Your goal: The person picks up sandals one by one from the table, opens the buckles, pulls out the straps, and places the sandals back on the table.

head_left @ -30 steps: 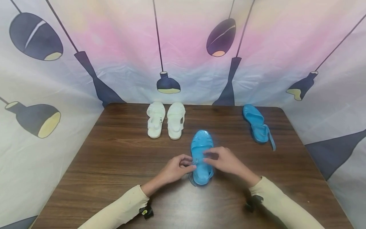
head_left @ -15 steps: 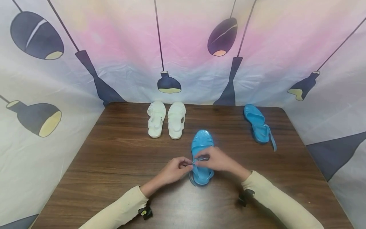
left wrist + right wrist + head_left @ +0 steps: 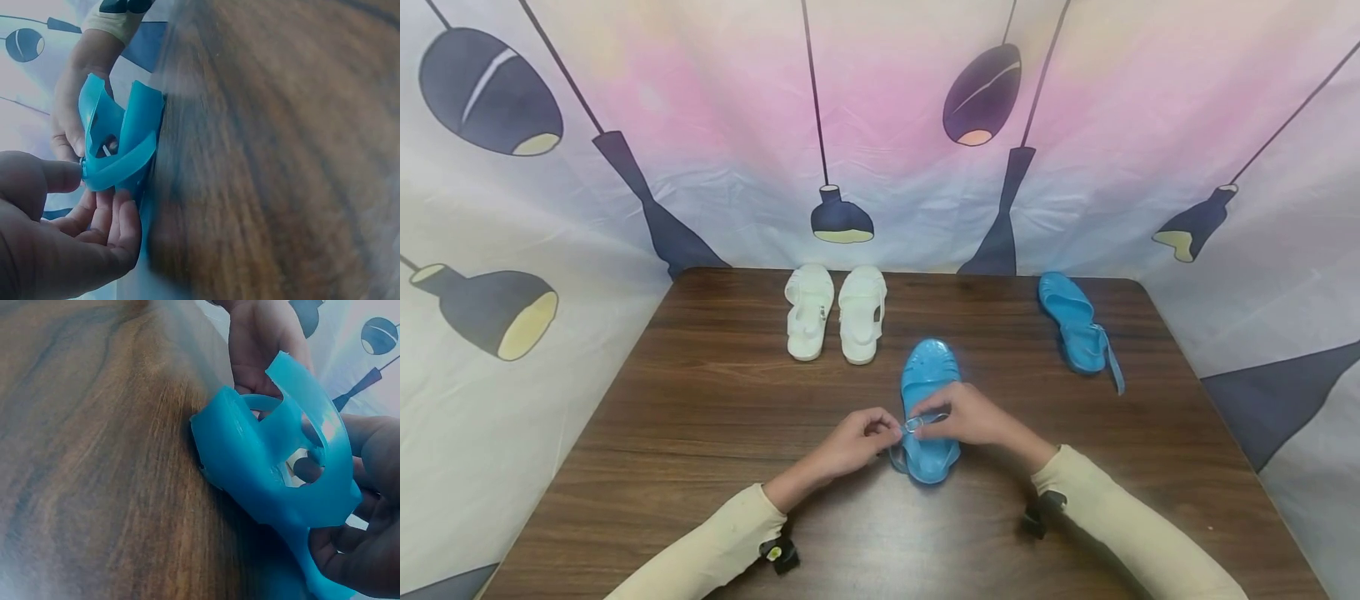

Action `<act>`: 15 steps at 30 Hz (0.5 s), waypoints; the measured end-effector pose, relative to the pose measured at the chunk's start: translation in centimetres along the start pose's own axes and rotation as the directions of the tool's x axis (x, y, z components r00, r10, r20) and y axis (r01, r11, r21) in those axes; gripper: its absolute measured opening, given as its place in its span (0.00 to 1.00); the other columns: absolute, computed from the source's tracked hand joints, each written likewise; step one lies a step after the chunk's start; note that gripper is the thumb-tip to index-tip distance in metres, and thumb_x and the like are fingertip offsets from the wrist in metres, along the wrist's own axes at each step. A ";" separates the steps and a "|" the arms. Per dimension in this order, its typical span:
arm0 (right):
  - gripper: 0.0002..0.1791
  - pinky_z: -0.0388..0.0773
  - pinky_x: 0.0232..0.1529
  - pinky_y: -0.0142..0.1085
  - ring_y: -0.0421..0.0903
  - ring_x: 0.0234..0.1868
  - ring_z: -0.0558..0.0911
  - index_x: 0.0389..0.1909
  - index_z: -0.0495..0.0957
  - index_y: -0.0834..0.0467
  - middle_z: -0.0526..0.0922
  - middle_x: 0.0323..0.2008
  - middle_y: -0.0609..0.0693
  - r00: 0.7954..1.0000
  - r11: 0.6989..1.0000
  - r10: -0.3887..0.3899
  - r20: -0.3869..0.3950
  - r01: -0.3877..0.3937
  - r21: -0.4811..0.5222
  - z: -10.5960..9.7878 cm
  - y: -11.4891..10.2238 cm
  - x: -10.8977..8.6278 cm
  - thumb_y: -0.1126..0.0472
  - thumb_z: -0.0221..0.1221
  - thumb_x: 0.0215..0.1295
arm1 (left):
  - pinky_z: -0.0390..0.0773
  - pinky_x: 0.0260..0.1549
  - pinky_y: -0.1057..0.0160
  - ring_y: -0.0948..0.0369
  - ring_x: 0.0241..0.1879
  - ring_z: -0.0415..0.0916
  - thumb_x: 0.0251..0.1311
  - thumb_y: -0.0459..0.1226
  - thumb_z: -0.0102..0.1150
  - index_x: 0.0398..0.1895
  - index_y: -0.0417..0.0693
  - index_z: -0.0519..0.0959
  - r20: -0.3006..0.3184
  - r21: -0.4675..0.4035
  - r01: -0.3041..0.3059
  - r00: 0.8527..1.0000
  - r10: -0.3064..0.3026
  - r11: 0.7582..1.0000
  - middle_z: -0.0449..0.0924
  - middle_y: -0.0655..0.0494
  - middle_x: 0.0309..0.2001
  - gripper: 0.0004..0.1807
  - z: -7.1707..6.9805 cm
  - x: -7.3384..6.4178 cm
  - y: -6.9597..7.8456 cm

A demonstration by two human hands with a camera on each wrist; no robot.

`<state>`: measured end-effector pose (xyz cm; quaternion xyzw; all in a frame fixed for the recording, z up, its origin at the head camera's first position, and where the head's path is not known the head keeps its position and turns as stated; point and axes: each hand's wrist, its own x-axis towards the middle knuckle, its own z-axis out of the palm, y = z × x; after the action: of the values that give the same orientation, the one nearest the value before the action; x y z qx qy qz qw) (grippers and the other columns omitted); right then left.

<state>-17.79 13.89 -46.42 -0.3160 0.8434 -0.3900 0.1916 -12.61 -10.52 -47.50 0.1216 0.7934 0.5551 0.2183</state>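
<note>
Blue plastic sandal (image 3: 931, 367), glossy and ridged at the toe, lying between my left hand (image 3: 857, 442) and my right hand (image 3: 973, 417) on the brown wood-grain tabletop (image 3: 700, 467), toe pointing away from me. Chief risk, in my judgement: the narrow blue plastic strap (image 3: 128, 167) could slip from my left hand, since the plastic looks smooth and only the fingertips bear on it. A second fault could arise at the small metal buckle (image 3: 913, 425), just beside my left fingertips: should its frame tilt within my right fingers, strap and frame would fall out of line and the strap could jam. Tugging from one side might also skew the whole sandal, as neither palm appears to press it down. Pose: my left hand reaches in from the left, thumb and fingers pinching the strap. My right hand arches over from the right, thumb and forefinger drawn narrow about the buckle; their exact contact is partly hidden. Ahead of my left hand stand two white plastic sandals (image 3: 807, 343); ahead and to the right of my right hand lies the matching blue sandal (image 3: 1075, 315).
</note>
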 end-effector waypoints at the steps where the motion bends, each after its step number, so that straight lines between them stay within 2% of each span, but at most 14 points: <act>1: 0.15 0.82 0.45 0.36 0.36 0.44 0.84 0.50 0.88 0.47 0.88 0.44 0.37 1.000 1.000 -0.002 -0.003 0.002 0.004 0.1 0.1 0.0 0.47 0.70 0.64 | 0.77 0.29 0.66 0.58 0.33 0.76 0.73 0.40 0.58 0.48 0.40 0.80 0.001 -0.004 0.008 1.000 -0.008 1.000 0.81 0.49 0.38 0.12 0.0 0.1 -0.1; 5: 0.15 0.82 0.46 0.37 0.37 0.44 0.84 0.50 0.88 0.47 0.89 0.44 0.38 1.000 0.999 -0.003 -0.013 0.003 0.032 0.2 0.4 0.0 0.47 0.70 0.64 | 0.78 0.30 0.65 0.59 0.34 0.77 0.71 0.39 0.60 0.46 0.40 0.81 -0.013 -0.015 0.014 1.000 -0.014 1.000 0.82 0.52 0.37 0.11 0.1 0.3 -0.2; 15: 0.14 0.82 0.44 0.35 0.38 0.40 0.84 0.49 0.88 0.47 0.89 0.43 0.38 0.999 0.999 0.002 -0.034 -0.001 0.051 0.7 0.8 0.0 0.50 0.71 0.64 | 0.77 0.30 0.65 0.64 0.31 0.77 0.65 0.36 0.67 0.39 0.37 0.86 -0.097 -0.033 0.024 0.995 -0.027 0.999 0.85 0.55 0.32 0.08 0.3 1.0 -0.3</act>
<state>-17.68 13.92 -47.50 -0.3038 0.8365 -0.4165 0.1856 -13.31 -9.99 -48.04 0.0809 0.7957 0.5701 0.1880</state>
